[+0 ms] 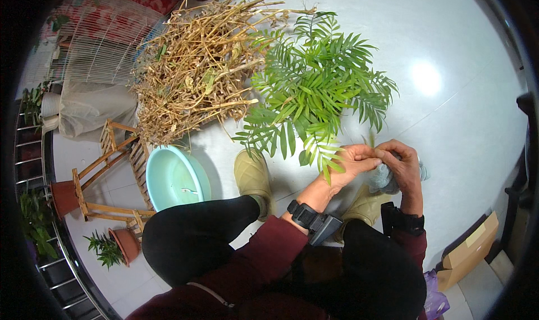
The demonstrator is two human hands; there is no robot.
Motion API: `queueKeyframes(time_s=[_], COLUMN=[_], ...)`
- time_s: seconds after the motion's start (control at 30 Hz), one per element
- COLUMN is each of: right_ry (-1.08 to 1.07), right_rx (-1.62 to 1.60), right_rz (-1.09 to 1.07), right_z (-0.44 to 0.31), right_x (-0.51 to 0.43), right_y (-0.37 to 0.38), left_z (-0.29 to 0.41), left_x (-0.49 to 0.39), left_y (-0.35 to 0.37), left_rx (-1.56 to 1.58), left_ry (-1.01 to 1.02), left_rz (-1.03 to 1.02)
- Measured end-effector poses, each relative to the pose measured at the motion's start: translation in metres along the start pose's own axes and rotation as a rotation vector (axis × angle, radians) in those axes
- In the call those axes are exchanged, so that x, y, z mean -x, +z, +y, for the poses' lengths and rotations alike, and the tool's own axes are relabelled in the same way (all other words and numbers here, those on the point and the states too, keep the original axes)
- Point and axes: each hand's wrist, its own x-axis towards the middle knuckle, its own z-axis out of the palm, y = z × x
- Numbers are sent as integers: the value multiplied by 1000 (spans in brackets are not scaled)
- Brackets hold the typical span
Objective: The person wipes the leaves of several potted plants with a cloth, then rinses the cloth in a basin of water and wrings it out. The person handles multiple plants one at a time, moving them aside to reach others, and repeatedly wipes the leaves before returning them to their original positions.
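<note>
My left hand and my right hand meet fingertip to fingertip in front of the right shoe. A thin, yellowish-green leaf tip sticks up between the pinching fingers. A grey-blue cloth is bunched in my right hand and shows on both sides of it. Green fronds of a potted-palm type of plant spread beyond my hands, and one light frond hangs over my left wrist. Foliage hides the plant's base.
Left of the plant lies a heap of dry stalks and pods. A pale turquoise plastic basin holds a small white object. Further left are a wooden rack and terracotta-coloured pots. A cardboard box lies at lower right.
</note>
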Motion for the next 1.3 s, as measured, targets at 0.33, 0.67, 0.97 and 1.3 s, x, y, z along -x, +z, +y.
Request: queueKeyframes(time_s=[0.33,0.67,0.97,1.3], right_ry=[-127,-51,-97,-147], right_rx=[-137,-51,721,1118], right_rz=[134,133,137,-557], right_z=[-12,-2,-45,-165], right_x=[16,16,20,5], right_y=[-13,-16,-2,50], left_z=[97,391,240,172], left_x=[56,143,74,48], left_y=[54,-93,-115,-117], left_rx=[-537,-1429,-1395,-1180], left_ry=[243,271,342,327], left_rz=[42,841,106,220])
